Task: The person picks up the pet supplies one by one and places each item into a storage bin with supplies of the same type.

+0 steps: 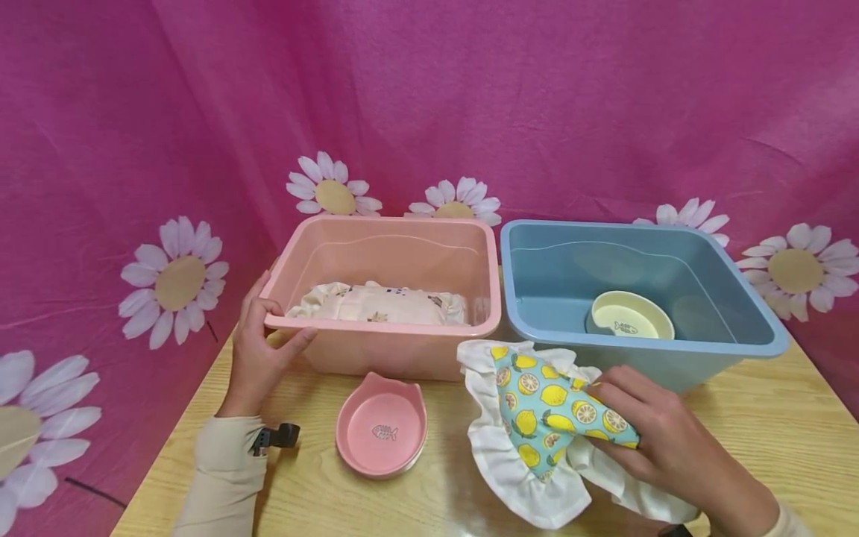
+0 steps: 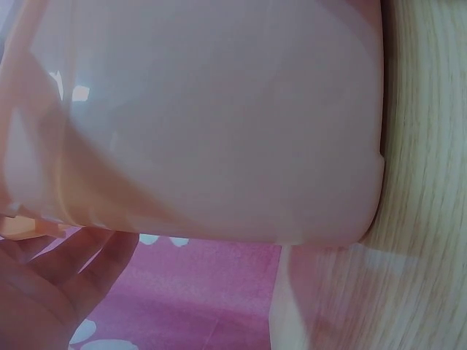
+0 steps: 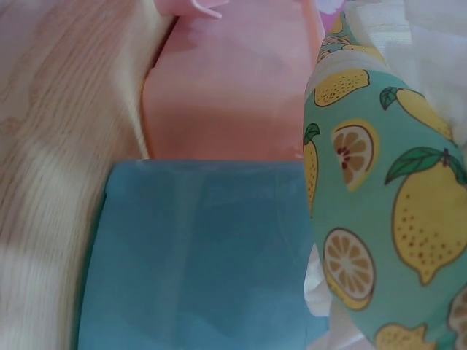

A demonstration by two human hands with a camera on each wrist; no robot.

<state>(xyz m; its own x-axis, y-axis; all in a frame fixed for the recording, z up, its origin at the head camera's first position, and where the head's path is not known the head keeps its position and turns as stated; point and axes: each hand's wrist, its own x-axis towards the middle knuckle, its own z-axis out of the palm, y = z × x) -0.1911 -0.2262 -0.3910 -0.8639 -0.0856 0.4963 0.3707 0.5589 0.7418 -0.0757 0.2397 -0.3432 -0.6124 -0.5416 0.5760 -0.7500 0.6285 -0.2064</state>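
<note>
My left hand (image 1: pixel 258 358) holds the front left corner of the pink bin (image 1: pixel 396 347), thumb at the front and fingers at the side rim. A cream ruffled fabric piece (image 1: pixel 382 306) with a small print lies in that bin. My right hand (image 1: pixel 661 425) grips a lemon-print cloth (image 1: pixel 537 403) with white ruffled edges, bunched between fingers and thumb. The cloth is held up in front of the blue bin (image 1: pixel 671 365), and in the right wrist view the lemon-print fabric (image 3: pixel 394 189) fills the right side. Inside the blue bin sits a pale yellow bowl (image 1: pixel 631 313) with a fish drawing.
A pink cat-eared bowl (image 1: pixel 381 432) with a fish-bone print stands on the wooden table (image 1: pixel 302 492), before the pink bin, with a whitish edge showing beneath it. The two bins stand side by side. Behind them hangs a magenta curtain (image 1: pixel 429 97) with daisies.
</note>
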